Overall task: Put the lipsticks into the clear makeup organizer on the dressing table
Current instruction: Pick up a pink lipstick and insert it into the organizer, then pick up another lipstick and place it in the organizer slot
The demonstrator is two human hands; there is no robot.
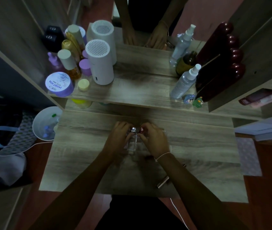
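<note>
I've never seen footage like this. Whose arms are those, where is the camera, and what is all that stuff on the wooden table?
There is no machine here: the arms belong to a person, and the single picture comes from a wide-angle camera worn on their head, looking down at a wooden dressing table. The left hand and right hand meet over a clear makeup organizer, which is hard to make out in the dim light. Between the fingertips sit a silver-topped lipstick and a red-topped lipstick; whether they are gripped or already standing in the organizer I cannot tell. A metallic tube, perhaps another lipstick, lies near the right forearm. On the raised shelf behind are a white cylinder with a grille top, a purple jar, bottles, and a spray bottle. A mirror at the back repeats the hands.
</note>
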